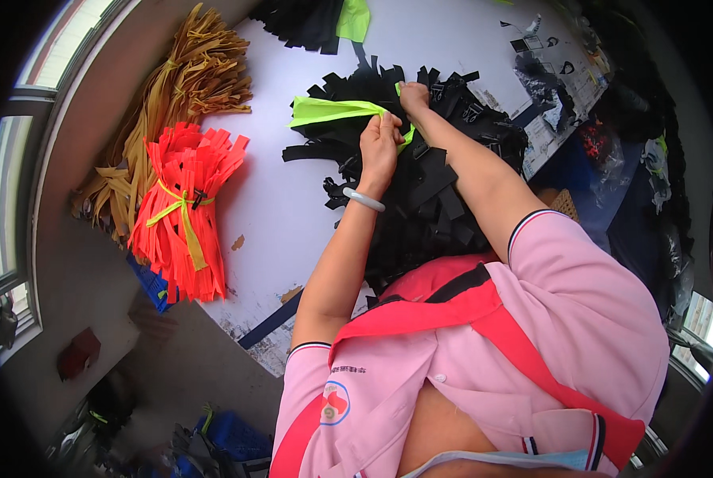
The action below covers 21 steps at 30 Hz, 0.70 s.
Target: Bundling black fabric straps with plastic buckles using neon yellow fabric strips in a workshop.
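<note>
A neon-green fabric strip (336, 110) lies across a large bundle of black straps (356, 84), with one wide end loose to the left. My left hand (380, 147), wearing a pale bangle, is closed with its fingertips pinching the strip near the bundle's middle. Slightly farther and to the right, my right hand (414, 99) is closed at another stretch of the same strip. Whether the strip passes under the bundle is hidden by the straps. Black plastic buckles (474, 111) show among the straps on the right side.
An orange-red strap bundle (182, 211), tied with a yellow band, lies at the table's left edge beside tan straps (193, 76). More black straps (304, 24) sit at the far edge. Scraps and clear plastic (546, 80) lie at the far right of the white table (269, 175).
</note>
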{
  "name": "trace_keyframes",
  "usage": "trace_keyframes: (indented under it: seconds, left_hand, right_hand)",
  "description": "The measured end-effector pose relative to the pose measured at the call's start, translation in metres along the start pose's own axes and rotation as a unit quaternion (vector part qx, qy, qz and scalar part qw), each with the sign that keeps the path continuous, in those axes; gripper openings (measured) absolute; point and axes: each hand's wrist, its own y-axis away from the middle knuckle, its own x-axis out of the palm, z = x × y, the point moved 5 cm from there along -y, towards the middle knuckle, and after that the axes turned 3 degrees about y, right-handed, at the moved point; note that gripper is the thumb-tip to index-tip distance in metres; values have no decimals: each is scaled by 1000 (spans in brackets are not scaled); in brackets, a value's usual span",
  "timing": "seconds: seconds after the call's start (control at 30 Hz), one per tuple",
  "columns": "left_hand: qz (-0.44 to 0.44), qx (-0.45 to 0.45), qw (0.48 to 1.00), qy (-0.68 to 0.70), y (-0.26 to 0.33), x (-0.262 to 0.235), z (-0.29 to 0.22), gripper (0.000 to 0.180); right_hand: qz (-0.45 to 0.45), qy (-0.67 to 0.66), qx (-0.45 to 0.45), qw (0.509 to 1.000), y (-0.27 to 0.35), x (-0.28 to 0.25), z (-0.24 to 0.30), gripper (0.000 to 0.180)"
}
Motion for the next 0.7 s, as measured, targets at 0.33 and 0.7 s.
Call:
trace_keyframes:
  seconds: [0.33,0.7]
  left_hand:
    - [123,263,880,-375,23,17,4,29]
    - [110,285,900,-310,8,40,5,14]
  right_hand:
    - [6,-40,-15,999,0,-6,7,28]
    - [30,66,-82,994,-42,1,-25,35]
